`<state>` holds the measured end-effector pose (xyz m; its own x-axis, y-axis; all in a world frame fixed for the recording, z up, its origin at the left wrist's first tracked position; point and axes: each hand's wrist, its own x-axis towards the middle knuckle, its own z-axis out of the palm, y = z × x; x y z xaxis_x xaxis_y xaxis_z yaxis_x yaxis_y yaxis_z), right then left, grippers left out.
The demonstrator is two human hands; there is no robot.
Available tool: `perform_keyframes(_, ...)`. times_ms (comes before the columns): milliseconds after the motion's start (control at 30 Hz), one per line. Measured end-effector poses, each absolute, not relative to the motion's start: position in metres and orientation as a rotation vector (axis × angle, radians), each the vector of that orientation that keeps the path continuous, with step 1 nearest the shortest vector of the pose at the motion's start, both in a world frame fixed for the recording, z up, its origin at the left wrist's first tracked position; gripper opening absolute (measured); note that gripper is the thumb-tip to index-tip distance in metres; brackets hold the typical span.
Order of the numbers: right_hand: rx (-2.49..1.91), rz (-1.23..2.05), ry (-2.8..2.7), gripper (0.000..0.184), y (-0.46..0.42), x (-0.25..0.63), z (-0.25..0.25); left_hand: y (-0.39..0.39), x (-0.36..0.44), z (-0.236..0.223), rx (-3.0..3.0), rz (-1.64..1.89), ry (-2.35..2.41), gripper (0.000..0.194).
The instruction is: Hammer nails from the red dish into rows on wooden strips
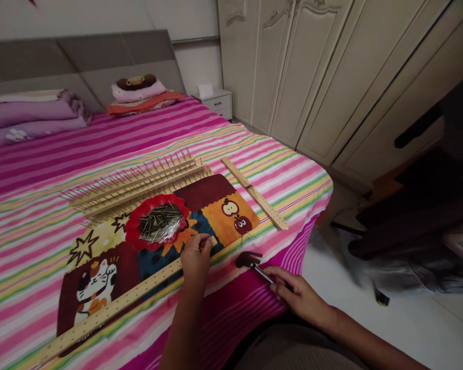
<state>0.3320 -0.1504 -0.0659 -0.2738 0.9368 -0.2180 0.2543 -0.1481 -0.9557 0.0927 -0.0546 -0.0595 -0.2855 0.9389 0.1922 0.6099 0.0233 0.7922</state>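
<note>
My left hand (pixel 196 254) is closed in a pinch over a long pale wooden strip (pixel 131 294) dotted with small holes. Whatever sits between those fingertips is too small to make out. My right hand (pixel 297 294) grips a hammer (pixel 263 274) by its handle, the dark head just right of the strip and above the bed's edge. Beyond my left hand, a red scalloped bowl (pixel 133 239) holds a heap of thin metal nails (pixel 161 222). Bowl and strip both rest on a patterned mat (pixel 195 198) with cartoon figures.
Wooden strips studded with upright nails (pixel 142 187) lie behind the bowl. Two short strips (pixel 254 194) lie end to end at the right. Everything rests on a bed with a striped sheet (pixel 289 169). Folded bedding (pixel 34 115), a nightstand (pixel 218 104) and wardrobes (pixel 285 61) stand farther back.
</note>
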Motion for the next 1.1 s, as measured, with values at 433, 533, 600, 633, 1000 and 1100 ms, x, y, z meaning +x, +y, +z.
perform_keyframes(433, -1.055, 0.882, -2.033, 0.045, -0.092, 0.293, 0.014, -0.055, 0.094, -0.072, 1.798, 1.234, 1.894, 0.014)
perform_keyframes(533, -1.063, 0.829, -2.125, 0.048, -0.089, 0.287, 0.015, -0.056, 0.094, -0.073, 1.829, 1.234, 1.905, 0.013)
perform_keyframes(600, -1.082, 0.885, -2.176, 0.049, -0.087, 0.285, 0.014, -0.056, 0.094, -0.073, 1.853, 1.216, 1.918, 0.012)
perform_keyframes(633, -1.088, 0.926, -2.178, 0.049, -0.087, 0.285, 0.014, -0.056, 0.094, -0.073, 1.862, 1.204, 1.918, 0.012)
perform_keyframes(1000, -1.348, 1.498, -1.481, 0.053, -0.136, 0.318, -0.041, -0.061, 0.096, -0.074, 1.778, 1.253, 1.821, 0.015)
perform_keyframes(1100, -1.404, 1.575, -1.39, 0.058, -0.149, 0.329, -0.069, -0.061, 0.083, -0.06, 1.784, 1.274, 1.855, 0.017)
